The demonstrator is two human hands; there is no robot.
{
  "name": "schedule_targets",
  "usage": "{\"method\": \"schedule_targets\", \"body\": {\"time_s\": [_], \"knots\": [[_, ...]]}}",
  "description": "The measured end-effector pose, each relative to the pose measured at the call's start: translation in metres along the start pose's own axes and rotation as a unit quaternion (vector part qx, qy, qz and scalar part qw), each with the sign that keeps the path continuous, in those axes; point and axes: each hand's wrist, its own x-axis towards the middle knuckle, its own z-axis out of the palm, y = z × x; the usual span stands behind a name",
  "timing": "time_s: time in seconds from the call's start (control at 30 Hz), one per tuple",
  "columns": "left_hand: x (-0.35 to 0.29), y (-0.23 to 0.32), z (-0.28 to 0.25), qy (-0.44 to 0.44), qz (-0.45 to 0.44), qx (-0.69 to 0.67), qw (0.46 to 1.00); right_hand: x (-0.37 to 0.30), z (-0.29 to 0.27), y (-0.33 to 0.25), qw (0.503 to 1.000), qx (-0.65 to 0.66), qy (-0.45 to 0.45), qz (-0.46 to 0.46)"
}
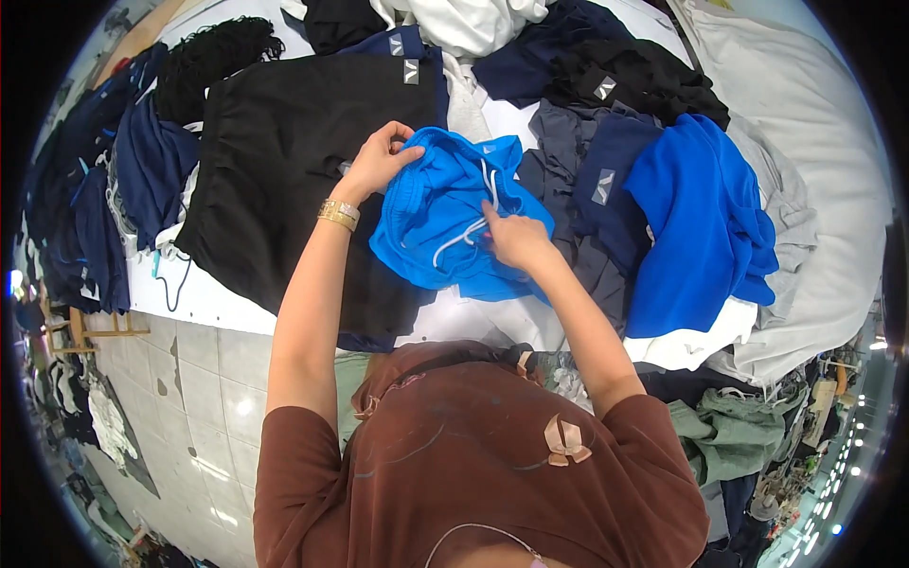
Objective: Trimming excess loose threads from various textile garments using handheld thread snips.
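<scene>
Bright blue shorts (417,232) with an elastic waistband and a white drawstring (462,235) lie bunched in front of me. My left hand (383,161) pinches the far left part of their waistband between thumb and fingers. On the right side of the same garment is my right hand (519,240), its index finger stretched along the cord. Its thumb and other fingers close on the blue cloth, partly hidden from view. Beneath and left of the shorts, a flat black garment (284,142) with an elastic waist is spread out.
Right of the shorts lie dark grey clothing (559,180), a navy garment (606,213) and another blue garment (705,227). Black clothes (653,80) and white cloth (473,24) are heaped at the back. Navy clothes (151,170) pile up on the left. A large whitish cloth bundle (833,189) borders the right.
</scene>
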Motion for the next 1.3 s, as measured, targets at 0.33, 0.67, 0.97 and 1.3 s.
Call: {"method": "schedule_targets", "body": {"time_s": [0.33,0.67,0.97,1.3], "knots": [[-0.004,-0.010,0.003,0.016,-0.016,-0.072,0.997,-0.030,0.005,-0.001,0.910,0.385,0.077,-0.137],[-0.007,-0.011,-0.005,0.046,0.015,0.061,0.997,-0.049,0.030,0.007,0.965,0.242,0.058,-0.081],[-0.051,0.118,-0.006,0.004,0.048,-0.134,0.990,-0.143,-0.124,0.034,0.770,0.333,0.528,-0.134],[-0.123,0.144,0.107,-0.063,0.257,-0.111,0.958,-0.127,-0.159,-0.016,0.446,0.675,0.476,-0.344]]}}
